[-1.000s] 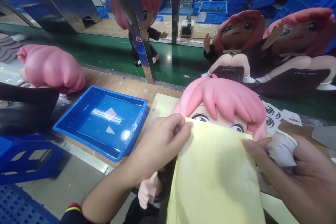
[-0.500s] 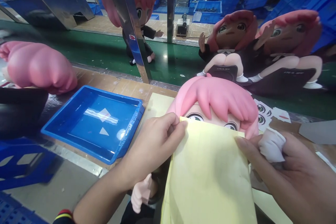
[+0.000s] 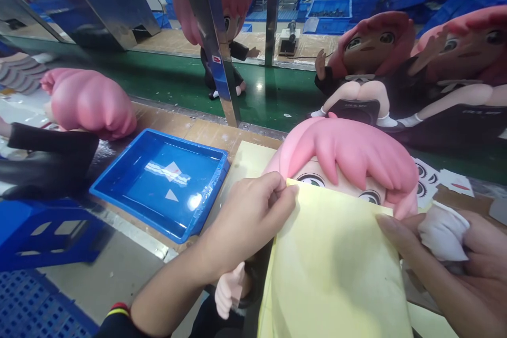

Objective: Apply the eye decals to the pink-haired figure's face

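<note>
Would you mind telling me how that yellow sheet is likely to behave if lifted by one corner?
The yellow sheet probably flops: it drapes over the doll. Likely light too; the left hand pinches its corner with fingertips only.

Both hands pin a yellow sheet over the pink-haired doll — right hand also clutching a white cloth.

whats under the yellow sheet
The yellow sheet covers a pink-haired doll: hair, eyes and one doll hand show; its lower face and body are hidden.
</note>
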